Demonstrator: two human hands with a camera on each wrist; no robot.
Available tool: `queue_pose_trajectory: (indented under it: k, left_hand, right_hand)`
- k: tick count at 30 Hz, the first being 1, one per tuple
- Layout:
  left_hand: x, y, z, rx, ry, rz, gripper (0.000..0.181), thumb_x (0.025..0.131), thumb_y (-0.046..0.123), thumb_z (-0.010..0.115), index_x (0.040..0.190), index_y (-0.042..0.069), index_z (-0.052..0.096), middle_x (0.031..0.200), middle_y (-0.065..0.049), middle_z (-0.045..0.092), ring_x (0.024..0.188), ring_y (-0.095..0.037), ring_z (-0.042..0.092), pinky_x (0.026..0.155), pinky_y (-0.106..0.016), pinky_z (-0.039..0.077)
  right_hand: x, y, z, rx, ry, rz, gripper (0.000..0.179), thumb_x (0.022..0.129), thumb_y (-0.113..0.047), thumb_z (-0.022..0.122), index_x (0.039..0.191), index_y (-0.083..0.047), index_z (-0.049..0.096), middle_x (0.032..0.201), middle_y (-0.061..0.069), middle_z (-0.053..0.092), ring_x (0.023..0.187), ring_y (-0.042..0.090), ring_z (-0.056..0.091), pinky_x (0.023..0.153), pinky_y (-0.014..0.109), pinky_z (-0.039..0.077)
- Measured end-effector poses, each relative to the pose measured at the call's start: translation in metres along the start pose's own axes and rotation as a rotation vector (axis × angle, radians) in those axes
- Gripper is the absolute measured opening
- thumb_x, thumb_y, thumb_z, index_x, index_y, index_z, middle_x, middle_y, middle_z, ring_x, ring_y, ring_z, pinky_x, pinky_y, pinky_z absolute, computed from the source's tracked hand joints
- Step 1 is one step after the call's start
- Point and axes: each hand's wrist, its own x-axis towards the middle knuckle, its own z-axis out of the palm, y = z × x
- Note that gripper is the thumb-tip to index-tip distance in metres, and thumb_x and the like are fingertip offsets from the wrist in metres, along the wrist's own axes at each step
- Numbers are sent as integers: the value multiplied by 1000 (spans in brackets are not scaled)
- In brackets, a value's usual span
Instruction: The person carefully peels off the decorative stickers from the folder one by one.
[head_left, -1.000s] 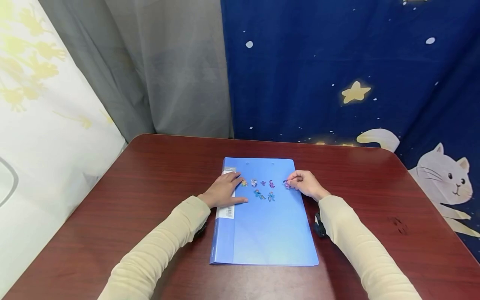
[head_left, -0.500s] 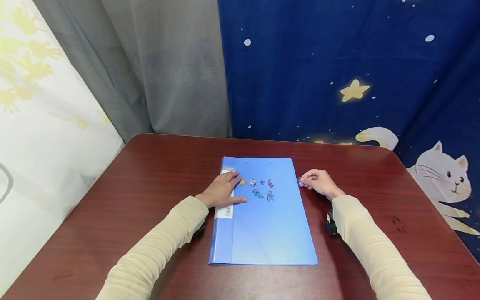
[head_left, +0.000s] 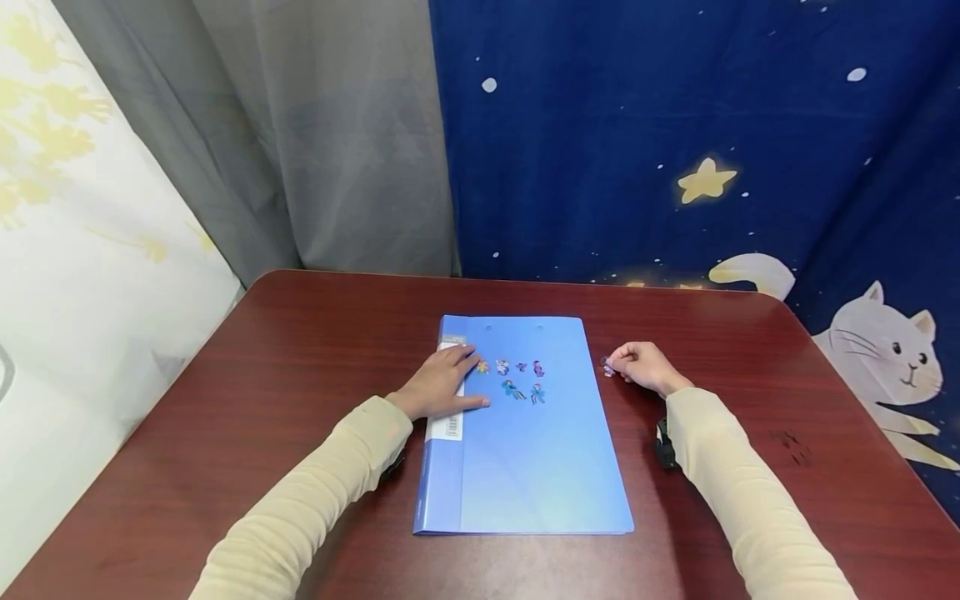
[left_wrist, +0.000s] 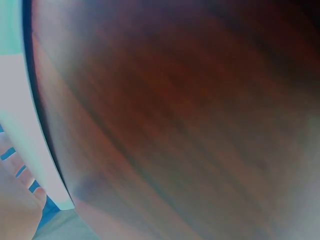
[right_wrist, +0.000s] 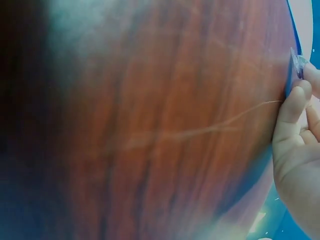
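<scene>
A blue folder [head_left: 540, 467] lies flat on the wooden table, its spine to the left. My left hand [head_left: 438, 385] rests on its upper left side, fingers straight and thumb spread, beside a yellow sticker [head_left: 482, 367]. Several more pony-like stickers sit on the cover: a white one [head_left: 502, 367], small purple ones [head_left: 537, 368] and two blue ones [head_left: 512, 389]. Off the folder's right edge, my right hand [head_left: 647, 367] pinches a small purple sticker [head_left: 607, 367] between thumb and finger. In the right wrist view that sticker [right_wrist: 298, 65] looks thin and partly clear.
The dark red-brown table [head_left: 315, 350] extends around the folder. Dark marks [head_left: 791, 447] show on its right part. Behind it hang a grey curtain [head_left: 367, 150] and a navy one [head_left: 585, 167] with stars and a cat. A white patterned cloth [head_left: 97, 250] hangs at left.
My right hand has moved right with the purple sticker, from over the folder's upper right edge to beside it above the table. My left hand has stayed on the folder.
</scene>
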Motion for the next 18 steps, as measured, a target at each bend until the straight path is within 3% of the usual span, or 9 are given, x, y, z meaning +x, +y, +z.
queue_pose_trajectory:
  k: [18]
  left_hand:
    - [1,-1,2,9,14,6,79,77,60,53,133,6,40,138,-11,33,126,-26,28,103,-40,21]
  right_hand:
    - [0,-7,5,-194,81,-11,15,83,-13,60,84,2,57,70,5,58,65,16,50,61,27,39]
